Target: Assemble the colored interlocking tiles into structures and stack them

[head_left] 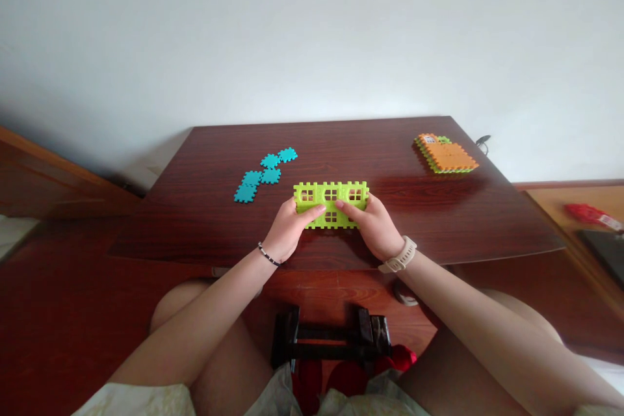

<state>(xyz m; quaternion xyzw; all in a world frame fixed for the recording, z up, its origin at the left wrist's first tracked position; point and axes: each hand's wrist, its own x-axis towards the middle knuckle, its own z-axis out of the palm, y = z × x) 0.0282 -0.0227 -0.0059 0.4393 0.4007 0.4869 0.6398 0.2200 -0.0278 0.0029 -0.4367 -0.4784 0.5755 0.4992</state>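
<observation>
A lime-green panel of interlocking plastic tiles [344, 194] with window cut-outs is held up near the table's front edge. My left hand [287, 226] grips its left end, the thumb lying across the face. On the opposite end, my right hand [379, 226] holds it the same way, its thumb pointing inward. Both hands are closed on the panel, and the fingers behind it are hidden. Left of the panel, several teal interlocking tiles [252, 179] lie flat on the table in a stepped row.
At the back right of the dark wooden table [351, 149] sits a stack of orange and green tiles [448, 156]. A white wall [312, 32] rises behind the table. Off to the right, a red item [589, 214] rests on a wooden surface.
</observation>
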